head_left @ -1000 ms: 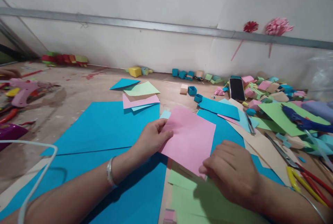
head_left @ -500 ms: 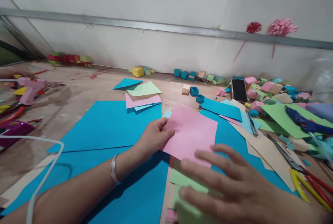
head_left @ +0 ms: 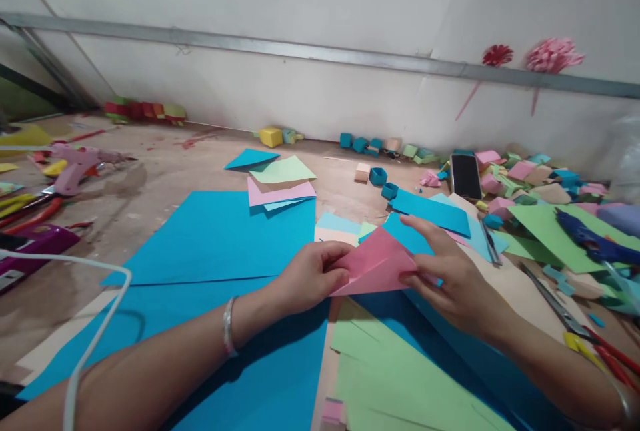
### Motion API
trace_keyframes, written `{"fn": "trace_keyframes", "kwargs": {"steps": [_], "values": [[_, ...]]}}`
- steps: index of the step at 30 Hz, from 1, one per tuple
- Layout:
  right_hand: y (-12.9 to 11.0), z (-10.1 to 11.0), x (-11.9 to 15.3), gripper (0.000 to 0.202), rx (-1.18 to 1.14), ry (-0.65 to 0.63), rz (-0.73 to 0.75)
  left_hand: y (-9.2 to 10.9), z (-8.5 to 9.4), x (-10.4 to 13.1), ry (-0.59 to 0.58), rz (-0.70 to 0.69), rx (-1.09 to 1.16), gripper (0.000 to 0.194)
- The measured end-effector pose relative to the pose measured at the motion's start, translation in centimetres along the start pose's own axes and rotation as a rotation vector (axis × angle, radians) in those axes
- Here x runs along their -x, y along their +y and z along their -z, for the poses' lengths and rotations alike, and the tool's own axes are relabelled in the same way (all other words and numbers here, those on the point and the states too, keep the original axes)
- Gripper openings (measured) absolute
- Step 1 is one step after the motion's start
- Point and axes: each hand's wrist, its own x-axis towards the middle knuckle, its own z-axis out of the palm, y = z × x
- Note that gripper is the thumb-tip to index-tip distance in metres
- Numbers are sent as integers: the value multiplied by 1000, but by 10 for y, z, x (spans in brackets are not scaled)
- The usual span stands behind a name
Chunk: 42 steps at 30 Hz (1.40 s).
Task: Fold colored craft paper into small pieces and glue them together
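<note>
The underside of the pink paper (head_left: pixel 376 263) is hidden – only its folded upper face shows, raised just above the big blue sheets (head_left: pixel 220 237) and the green sheets (head_left: pixel 395 371). The left hand (head_left: pixel 313 275) pinches the paper's left corner, thumb over the top and fingertips curled beneath, out of sight. The right hand (head_left: pixel 447 271) holds the right edge with thumb below and index finger stretched out straight over the far side; its other fingers are loosely bent and partly covered by the paper. A silver bangle (head_left: pixel 229 326) circles the left wrist; a 2nd bangle at the right wrist is cut off by the frame's edge.

A white cable (head_left: pixel 95 331) loops in at lower left, its ends out of view. 2 glue guns lie apart – a pink one (head_left: pixel 75 163) far left, a blue one (head_left: pixel 587 236) at right. 1 phone (head_left: pixel 465 176) lies face up among small folded paper boxes (head_left: pixel 505 174) too jumbled to count. 2 paper flowers (head_left: pixel 550 56) hang on the wall. Scissors (head_left: pixel 585 334) lie at right, handles partly cropped.
</note>
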Motion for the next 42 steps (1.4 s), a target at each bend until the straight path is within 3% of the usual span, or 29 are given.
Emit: {"fn": "trace_keyframes", "kwargs": {"steps": [4, 9, 12, 20, 24, 25, 27, 30, 36, 42], "values": [[4, -2, 0, 24, -202, -101, -173, 0, -2, 1, -47, -46, -39, 24], [3, -7, 1, 32, -144, -147, -298, 6, -2, 2, -54, -33, -78, 29], [3, -9, 2, 35, -129, -142, -323, 10, -3, 5, -47, -51, -115, 35], [5, -14, 3, 34, -85, -127, -378, 1, -9, 5, -74, 38, 54, 30], [5, -14, 3, 18, -211, -89, -499, 0, -8, 5, -67, 8, -9, 30], [5, -14, 2, 22, -259, -83, -519, 0, -7, 5, -69, 3, -32, 29], [4, -15, 2, 30, -317, -86, -523, 0, -7, 5, -71, 2, -70, 28], [3, -15, 0, 19, -309, -96, -463, -1, -9, 6, -87, 14, -97, 28], [-1, -14, -1, 26, -258, -65, -375, 1, -14, 10, -139, 30, -90, 30], [-4, -14, -2, 23, -260, -55, -379, 1, -16, 11, -144, 30, -46, 31]]}}
